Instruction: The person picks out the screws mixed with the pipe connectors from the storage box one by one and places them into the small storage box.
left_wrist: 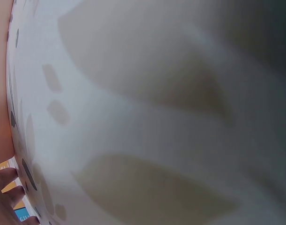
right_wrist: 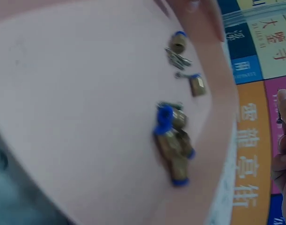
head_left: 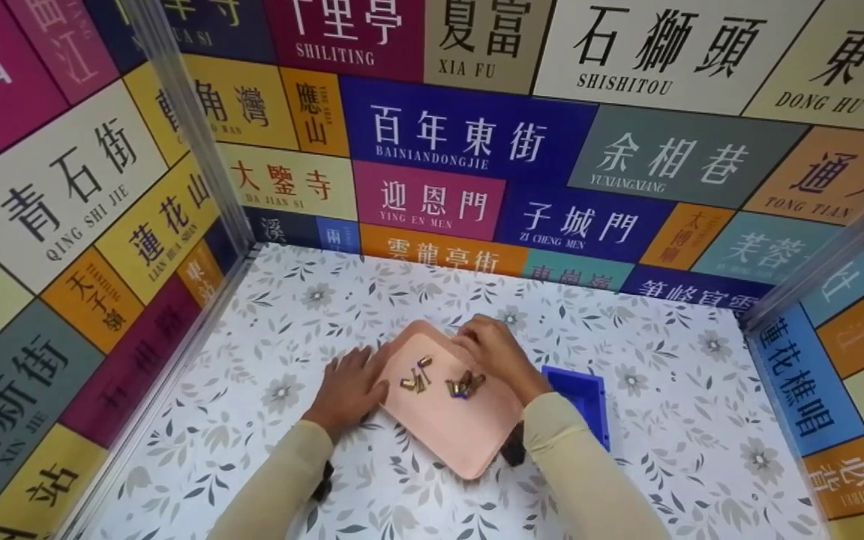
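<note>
A shallow pink tray (head_left: 451,435) lies at an angle on the table. In it are brass push-in fittings with blue rings (right_wrist: 173,147) in a clump, with several small screws (right_wrist: 178,60) and more fittings nearby. My left hand (head_left: 349,390) rests by the tray's left edge, fingers spread and thumb touching the rim; only its fingers show in the left wrist view. Over the tray's far right edge, my right hand (head_left: 496,352) has curled fingers. In the right wrist view it pinches a small dark screw (right_wrist: 279,117), partly hidden by the fingers.
A blue tray (head_left: 589,397) stands right of the pink one, partly behind my right forearm. A floral cloth (head_left: 267,330) covers the table. Walls with printed signs (head_left: 469,142) enclose the back and sides, with clear corner posts (head_left: 199,127).
</note>
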{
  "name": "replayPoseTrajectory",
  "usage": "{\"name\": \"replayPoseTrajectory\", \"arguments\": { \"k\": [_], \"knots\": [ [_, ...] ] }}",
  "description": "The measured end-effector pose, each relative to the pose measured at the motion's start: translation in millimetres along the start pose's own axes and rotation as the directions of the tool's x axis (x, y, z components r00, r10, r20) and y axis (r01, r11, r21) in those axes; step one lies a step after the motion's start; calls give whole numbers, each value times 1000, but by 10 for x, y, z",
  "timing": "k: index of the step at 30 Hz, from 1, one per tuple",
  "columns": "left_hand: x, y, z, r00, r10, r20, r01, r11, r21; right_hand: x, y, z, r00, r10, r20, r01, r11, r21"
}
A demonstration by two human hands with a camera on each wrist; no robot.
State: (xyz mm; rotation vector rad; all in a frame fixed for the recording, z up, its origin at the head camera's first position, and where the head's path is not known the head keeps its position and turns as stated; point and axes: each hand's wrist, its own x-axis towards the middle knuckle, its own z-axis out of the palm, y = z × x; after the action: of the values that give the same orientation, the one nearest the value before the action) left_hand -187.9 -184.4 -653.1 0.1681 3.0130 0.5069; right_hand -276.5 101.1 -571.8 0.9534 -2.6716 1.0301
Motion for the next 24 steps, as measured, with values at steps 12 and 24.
{"name": "replayPoseTrajectory", "arguments": {
  "k": [12,24],
  "knots": [
    [3,-37,-1,1000,28,2,-28,1000,-14,-462,208,-932,986,-97,-137,80,989,-121],
    [-20,-8,2,1000,5,9,-5,999,-42,-1044,429,-1267,992,-10,-123,-12,984,-176]
  ]
}}
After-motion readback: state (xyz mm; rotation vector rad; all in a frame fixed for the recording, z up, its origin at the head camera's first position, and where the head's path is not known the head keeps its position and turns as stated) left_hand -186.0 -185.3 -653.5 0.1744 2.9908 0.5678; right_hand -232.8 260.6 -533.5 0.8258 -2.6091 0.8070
